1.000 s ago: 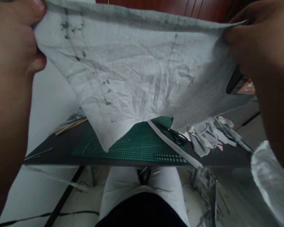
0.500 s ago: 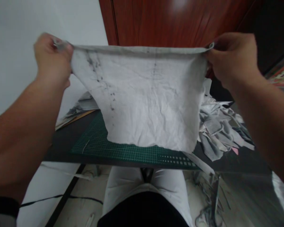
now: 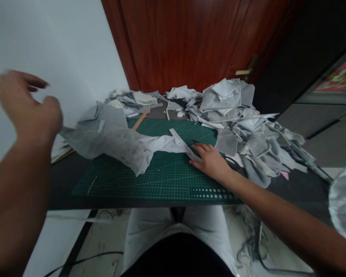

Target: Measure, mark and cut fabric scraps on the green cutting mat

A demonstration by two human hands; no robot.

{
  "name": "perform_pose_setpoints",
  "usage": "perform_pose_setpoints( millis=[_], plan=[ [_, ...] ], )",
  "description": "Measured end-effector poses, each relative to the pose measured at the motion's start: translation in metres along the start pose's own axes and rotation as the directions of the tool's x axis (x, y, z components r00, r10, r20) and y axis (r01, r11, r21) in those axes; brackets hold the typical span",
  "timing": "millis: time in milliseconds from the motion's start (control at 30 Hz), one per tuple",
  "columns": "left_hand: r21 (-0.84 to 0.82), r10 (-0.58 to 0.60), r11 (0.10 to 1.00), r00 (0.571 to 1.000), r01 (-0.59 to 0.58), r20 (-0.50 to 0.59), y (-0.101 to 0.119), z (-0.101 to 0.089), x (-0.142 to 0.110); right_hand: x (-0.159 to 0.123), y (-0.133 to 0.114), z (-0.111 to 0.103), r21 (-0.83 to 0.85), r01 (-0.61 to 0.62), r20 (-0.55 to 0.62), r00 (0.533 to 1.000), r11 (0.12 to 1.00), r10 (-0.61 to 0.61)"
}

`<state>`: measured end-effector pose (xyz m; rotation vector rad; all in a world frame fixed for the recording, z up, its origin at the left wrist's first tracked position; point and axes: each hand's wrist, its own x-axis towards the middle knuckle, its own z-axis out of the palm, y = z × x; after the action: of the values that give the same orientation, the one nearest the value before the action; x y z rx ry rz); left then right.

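Observation:
My left hand (image 3: 31,105) is raised at the far left, blurred, its thumb and fingers apart and nothing visible between them. Just below and right of it, the pale grey cloth (image 3: 115,148) hangs crumpled and blurred over the left of the green cutting mat (image 3: 161,181). Reaching low over the mat's right part, my right hand (image 3: 210,161) has its fingers stretched out. Its fingertips are at the end of a narrow white fabric strip (image 3: 177,138); whether they press on it is unclear. A black looped handle (image 3: 233,163), partly hidden, lies beside that hand.
A large heap of grey and white fabric scraps (image 3: 256,142) covers the right of the dark table (image 3: 300,192). More scraps (image 3: 132,102) lie at the back left near a wooden strip (image 3: 140,120). A white wall (image 3: 75,50) and a reddish-brown door (image 3: 184,42) stand behind.
The cloth was stretched between both raised hands; now it is crumpled low at the left. My right hand has let go and come down to the mat; my left hand has moved left and opened.

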<state>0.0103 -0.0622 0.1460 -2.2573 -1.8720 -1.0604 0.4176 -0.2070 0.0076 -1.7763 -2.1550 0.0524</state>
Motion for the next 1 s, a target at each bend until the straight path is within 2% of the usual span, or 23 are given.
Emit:
perform_pose_setpoints(
  millis=[33, 67, 100, 133, 167, 233, 300, 367, 467, 533, 600, 633, 667, 700, 767, 800, 867, 933, 1000],
  plan=[
    [0.038, 0.066, 0.997, 0.998, -0.066, -0.004, 0.001, 0.013, -0.004, -0.007, 0.013, 0.011, -0.041, -0.075, -0.007, 0.997, 0.996, 0.075],
    [0.06, 0.16, 0.985, 0.986, -0.163, 0.043, 0.003, 0.03, -0.009, -0.014, 0.025, 0.018, -0.065, -0.119, -0.011, 0.993, 0.991, 0.119],
    [0.049, 0.27, 0.959, 0.953, -0.279, 0.137, 0.009, 0.05, -0.016, -0.019, 0.033, 0.023, -0.076, -0.142, -0.013, 0.99, 0.987, 0.142],
    [-0.004, 0.376, 0.921, 0.888, -0.389, 0.266, 0.015, 0.071, -0.024, -0.024, 0.039, 0.026, -0.078, -0.147, -0.009, 0.989, 0.986, 0.147],
    [-0.104, 0.472, 0.876, 0.788, -0.472, 0.397, 0.023, 0.094, -0.033, -0.027, 0.042, 0.027, -0.074, -0.141, -0.004, 0.99, 0.987, 0.141],
    [-0.215, 0.557, 0.819, 0.648, -0.532, 0.519, 0.035, 0.135, -0.051, -0.031, 0.043, 0.025, -0.052, -0.125, 0.015, 0.992, 0.991, 0.126],
    [-0.222, 0.542, 0.82, 0.591, -0.527, 0.597, 0.038, 0.165, -0.063, -0.032, 0.04, 0.022, -0.026, -0.119, 0.038, 0.992, 0.993, 0.12],
    [-0.175, 0.49, 0.846, 0.602, -0.504, 0.63, 0.027, 0.18, -0.063, -0.033, 0.039, 0.017, 0.003, -0.143, 0.049, 0.989, 0.99, 0.143],
    [-0.071, 0.389, 0.893, 0.684, -0.444, 0.617, -0.006, 0.179, -0.044, -0.033, 0.039, 0.006, 0.109, -0.25, 0.016, 0.968, 0.962, 0.25],
    [0.048, 0.295, 0.92, 0.767, -0.389, 0.569, -0.022, 0.168, -0.033, -0.029, 0.037, -0.005, 0.266, -0.296, 0.001, 0.952, 0.917, 0.307],
    [0.118, 0.256, 0.93, 0.845, -0.347, 0.47, -0.019, 0.155, -0.031, -0.021, 0.029, -0.014, 0.448, -0.28, 0.019, 0.953, 0.849, 0.304],
    [0.097, 0.281, 0.931, 0.86, -0.353, 0.426, -0.009, 0.149, -0.034, -0.016, 0.022, -0.017, 0.531, -0.254, 0.038, 0.96, 0.809, 0.277],
    [0.021, 0.339, 0.926, 0.856, -0.377, 0.39, 0.006, 0.144, -0.039, -0.01, 0.013, -0.02, 0.602, -0.224, 0.062, 0.97, 0.766, 0.235],
    [-0.109, 0.426, 0.901, 0.813, -0.419, 0.397, 0.024, 0.14, -0.046, -0.003, 0.003, -0.021, 0.662, -0.192, 0.088, 0.98, 0.725, 0.179],
    [-0.38, 0.61, 0.791, 0.658, -0.479, 0.441, 0.065, 0.136, -0.061, 0.008, -0.019, -0.022, 0.735, -0.117, 0.119, 0.992, 0.668, 0.043],
    [-0.471, 0.67, 0.74, 0.591, -0.48, 0.45, 0.083, 0.136, -0.067, 0.012, -0.029, -0.022, 0.746, -0.077, 0.115, 0.993, 0.662, -0.014],
    [-0.557, 0.712, 0.701, 0.488, -0.446, 0.505, 0.108, 0.135, -0.074, 0.016, -0.043, -0.022, 0.714, -0.017, 0.079, 0.995, 0.7, -0.056],
    [-0.567, 0.683, 0.73, 0.449, -0.382, 0.576, 0.117, 0.134, -0.075, 0.015, -0.047, -0.024, 0.638, -0.011, 0.052, 0.998, 0.77, -0.028],
    [-0.538, 0.627, 0.777, 0.469, -0.327, 0.621, 0.116, 0.131, -0.073, 0.011, -0.044, -0.028, 0.549, -0.029, 0.064, 0.998, 0.836, -0.008]
  ],
)
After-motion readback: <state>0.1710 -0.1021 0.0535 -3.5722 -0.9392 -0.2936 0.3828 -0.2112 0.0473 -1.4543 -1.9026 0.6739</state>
